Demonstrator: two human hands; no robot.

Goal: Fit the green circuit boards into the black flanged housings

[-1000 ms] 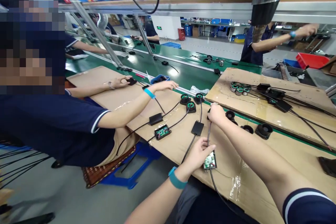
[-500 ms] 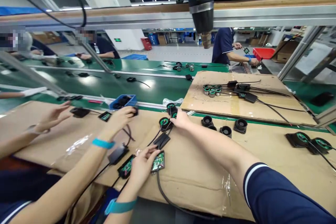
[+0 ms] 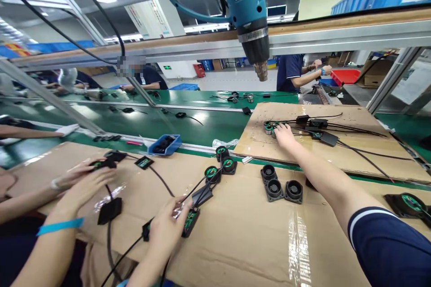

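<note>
Here, round parts (image 3: 268,128) sit on brown cardboard (image 3: 257,143), a drill (image 3: 247,2) hanging overhead.

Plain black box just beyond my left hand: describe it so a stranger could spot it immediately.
On the near cardboard, find your left hand. Just past it, toward three round black parts with green insides, lies a small flat black box. Its plain upper face sets it apart from the open box beside it, which shows a green circuit board.

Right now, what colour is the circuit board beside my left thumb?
The circuit board is green, seen best in the head view.
</note>
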